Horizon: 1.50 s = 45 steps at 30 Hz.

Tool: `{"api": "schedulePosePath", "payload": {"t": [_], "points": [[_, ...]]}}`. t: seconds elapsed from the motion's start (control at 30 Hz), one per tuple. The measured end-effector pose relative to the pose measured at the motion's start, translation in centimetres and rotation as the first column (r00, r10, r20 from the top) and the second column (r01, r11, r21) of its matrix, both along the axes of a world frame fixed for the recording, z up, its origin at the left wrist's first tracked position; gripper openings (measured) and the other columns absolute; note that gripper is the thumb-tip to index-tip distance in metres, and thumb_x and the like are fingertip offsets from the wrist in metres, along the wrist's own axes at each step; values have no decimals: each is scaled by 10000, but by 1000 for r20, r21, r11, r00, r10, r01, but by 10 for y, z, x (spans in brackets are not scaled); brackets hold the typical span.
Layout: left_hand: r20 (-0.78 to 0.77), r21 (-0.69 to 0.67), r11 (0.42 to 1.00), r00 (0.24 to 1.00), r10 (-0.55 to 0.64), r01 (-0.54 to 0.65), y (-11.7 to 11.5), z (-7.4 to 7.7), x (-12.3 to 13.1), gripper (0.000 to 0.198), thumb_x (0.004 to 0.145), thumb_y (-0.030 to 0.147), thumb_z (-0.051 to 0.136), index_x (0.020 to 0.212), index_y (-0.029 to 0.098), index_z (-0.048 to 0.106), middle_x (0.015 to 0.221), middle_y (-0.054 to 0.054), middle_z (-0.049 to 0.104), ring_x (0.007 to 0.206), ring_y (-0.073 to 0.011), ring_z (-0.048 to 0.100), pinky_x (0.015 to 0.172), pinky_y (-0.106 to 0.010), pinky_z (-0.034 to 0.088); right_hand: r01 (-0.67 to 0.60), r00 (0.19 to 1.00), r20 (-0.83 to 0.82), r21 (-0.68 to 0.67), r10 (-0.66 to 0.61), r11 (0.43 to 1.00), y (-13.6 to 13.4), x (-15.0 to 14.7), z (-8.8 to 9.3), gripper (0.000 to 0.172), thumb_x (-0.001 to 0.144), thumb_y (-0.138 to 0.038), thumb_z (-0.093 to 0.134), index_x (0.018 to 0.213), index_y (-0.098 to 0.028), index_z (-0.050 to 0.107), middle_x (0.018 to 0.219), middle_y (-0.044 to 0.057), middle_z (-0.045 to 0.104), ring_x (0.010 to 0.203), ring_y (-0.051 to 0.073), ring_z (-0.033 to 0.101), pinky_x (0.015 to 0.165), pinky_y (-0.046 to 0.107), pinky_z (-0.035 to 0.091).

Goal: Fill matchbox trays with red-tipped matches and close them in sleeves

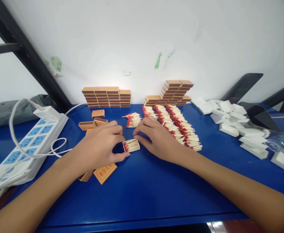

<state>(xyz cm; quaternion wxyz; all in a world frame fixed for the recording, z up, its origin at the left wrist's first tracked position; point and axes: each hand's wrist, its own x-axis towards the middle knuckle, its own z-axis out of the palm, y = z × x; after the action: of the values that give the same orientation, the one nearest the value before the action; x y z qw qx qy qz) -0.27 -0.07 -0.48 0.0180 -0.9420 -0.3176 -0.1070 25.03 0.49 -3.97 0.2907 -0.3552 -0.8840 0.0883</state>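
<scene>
A small white tray of red-tipped matches (131,145) lies on the blue table (142,194), between my two hands. My left hand (99,146) curls around its left end, thumb and fingers pinching it. My right hand (153,137) touches the tray's right end with bent fingers. Rows of loose matches (178,126) lie just beyond my right hand, and a smaller heap of matches (132,120) sits behind the tray. An orange matchbox sleeve (105,172) lies under my left wrist.
Stacks of orange matchboxes (107,96) and a stepped matchbox stack (173,92) stand against the white wall. Several empty white trays (231,124) lie at the right. A white power strip (32,142) with cables occupies the left. Loose sleeves (93,124) lie behind my left hand.
</scene>
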Motion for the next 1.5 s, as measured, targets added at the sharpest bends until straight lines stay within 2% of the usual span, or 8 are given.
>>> {"api": "schedulePosePath", "payload": {"t": [0.2, 0.33, 0.73, 0.87, 1.0, 1.17, 1.33, 1.5], "points": [[-6, -2, 1000, 1000, 0, 0, 0, -1, -1, 329, 942, 463, 772, 964, 139, 828, 885, -65, 655, 912, -254, 618, 794, -403, 509, 55, 998, 24, 57, -57, 997, 14, 4, -11, 313, 1038, -96, 510, 1197, -194, 761, 1101, 137, 661, 1121, 302, 570, 1001, 503, 538], [-11, 4, 1000, 1000, 5, -4, 0, -1, 0, 325, 941, 464, 771, 959, 145, 829, 874, -63, 650, 896, -252, 613, 787, -403, 509, 66, 996, 49, 92, -71, 994, 16, 4, -14, 372, 1016, -67, 496, 1206, -209, 783, 1097, 138, 651, 1123, 311, 561, 996, 515, 545], [-12, -7, 1000, 1000, 5, -5, 1, 0, 1, 310, 940, 456, 768, 952, 152, 827, 871, -64, 652, 884, -249, 611, 777, -400, 501, 76, 993, 83, 116, -86, 990, 16, 0, -16, 324, 1054, -128, 498, 1220, -183, 770, 1092, 147, 647, 1092, 311, 548, 973, 512, 541], [-19, -12, 1000, 1000, 4, -5, 0, 0, 1, 312, 946, 456, 756, 934, 152, 824, 877, -69, 658, 888, -253, 611, 779, -406, 502, 76, 995, 65, 90, -82, 993, 16, 0, -15, 290, 1060, -142, 509, 1180, -207, 765, 1088, 132, 642, 1085, 301, 549, 978, 504, 530], [-15, -27, 1000, 1000, 11, -12, 0, 1, 2, 296, 942, 452, 764, 931, 161, 823, 876, -66, 661, 890, -251, 612, 784, -402, 500, 67, 997, 37, 47, -69, 997, 17, 0, -14, 180, 1067, -176, 563, 1078, -205, 740, 1048, 108, 646, 1060, 280, 560, 963, 465, 518], [7, -40, 999, 1000, 18, -18, 0, 1, 1, 282, 924, 438, 790, 936, 158, 821, 871, -64, 655, 891, -250, 614, 783, -395, 490, 97, 992, 80, 11, -97, 995, 18, -1, -13, 142, 1069, -184, 587, 971, -175, 690, 1012, 109, 659, 1026, 270, 570, 945, 437, 504], [-1, -34, 999, 1000, 16, -16, 1, 1, 0, 299, 937, 444, 782, 939, 147, 822, 868, -65, 647, 899, -253, 609, 770, -393, 481, 75, 993, 91, 28, -78, 997, 13, 3, -1, 178, 1084, -173, 542, 941, -196, 644, 993, 98, 641, 1023, 268, 560, 948, 437, 493], [-3, -12, 1000, 1000, 1, -1, 0, 2, 1, 295, 937, 442, 776, 939, 150, 819, 867, -60, 652, 881, -248, 603, 773, -403, 488, 7, 996, 88, 57, -12, 998, -3, -4, 9, 165, 1081, -186, 566, 940, -211, 648, 1001, 90, 647, 1004, 260, 555, 918, 423, 487]]}}
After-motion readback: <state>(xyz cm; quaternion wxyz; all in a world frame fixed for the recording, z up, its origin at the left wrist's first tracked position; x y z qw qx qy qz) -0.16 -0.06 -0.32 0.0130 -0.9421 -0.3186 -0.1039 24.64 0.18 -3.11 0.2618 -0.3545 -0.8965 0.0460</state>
